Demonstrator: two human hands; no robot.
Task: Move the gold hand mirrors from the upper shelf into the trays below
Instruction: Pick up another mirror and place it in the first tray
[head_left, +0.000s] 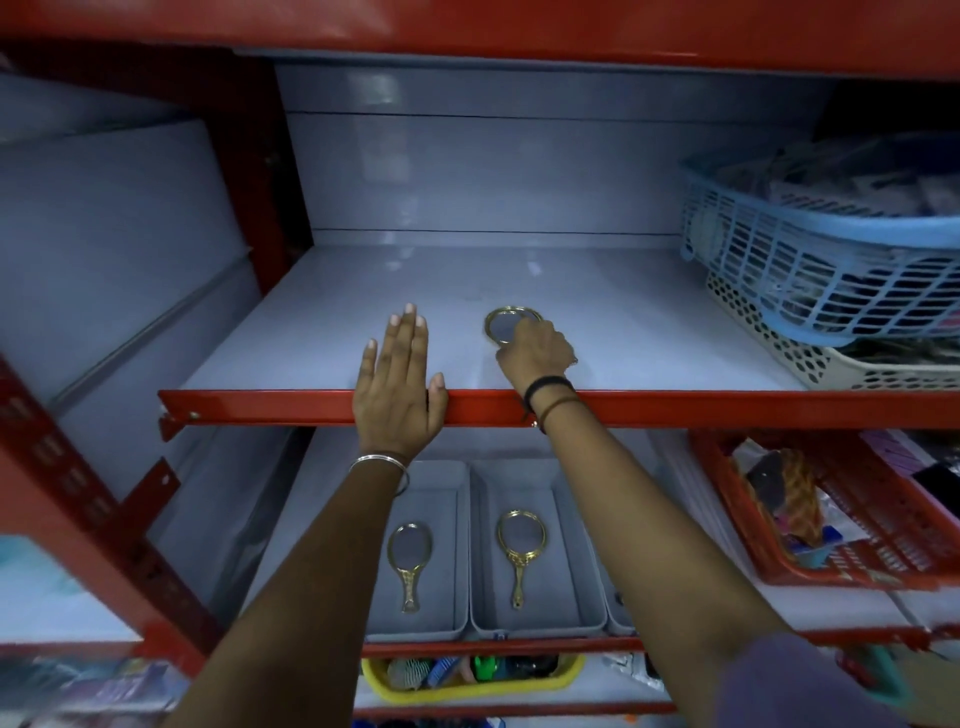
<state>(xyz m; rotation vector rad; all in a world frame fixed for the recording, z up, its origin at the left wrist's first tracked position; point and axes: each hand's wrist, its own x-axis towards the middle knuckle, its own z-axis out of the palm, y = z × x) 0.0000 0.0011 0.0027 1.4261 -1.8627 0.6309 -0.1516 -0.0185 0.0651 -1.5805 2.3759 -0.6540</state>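
A gold hand mirror (503, 325) lies on the grey upper shelf (649, 332). My right hand (535, 356) covers its handle with fingers closed around it; only the round head shows. My left hand (397, 382) rests flat and open on the shelf's red front edge, to the left of the mirror. Below, two grey trays stand side by side: the left tray (457, 499) holds one gold mirror (409, 564), the middle tray (563, 519) holds another gold mirror (521, 553). A third grey tray (615, 613) is mostly hidden behind my right forearm.
A blue basket (810, 254) stacked on a white basket (810, 358) fills the upper shelf's right end. A red basket (852, 530) of goods sits right of the trays. A yellow bin (467, 686) of combs sits on the shelf below. Red uprights frame the left side.
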